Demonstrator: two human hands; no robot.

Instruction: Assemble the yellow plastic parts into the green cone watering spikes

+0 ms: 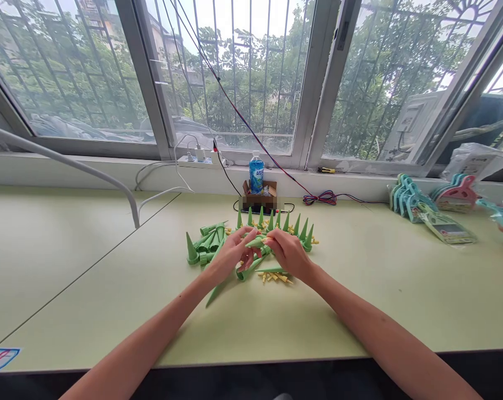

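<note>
In front of me a green plastic watering spike (255,243) lies between my two hands, its pointed end toward the left. My left hand (234,251) is closed round it with thumb and fingers. My right hand (292,254) pinches a small yellow nozzle (268,239) against the spike's other end; the fingers partly cover it. Under and beside my left hand lies a heap of loose green spikes (212,241). Below my right hand is a small pile of yellow nozzles (275,278). Behind the hands several spikes (303,229) stand upright in a row, with yellow pieces at their bases.
A blue bottle (256,175) stands in a small cardboard box (269,186) near the window. A coiled cable (320,197) lies right of it. Teal hangers (407,200) and pink packaged ones (455,193) sit at the right. A white cable (68,162) arches at the left.
</note>
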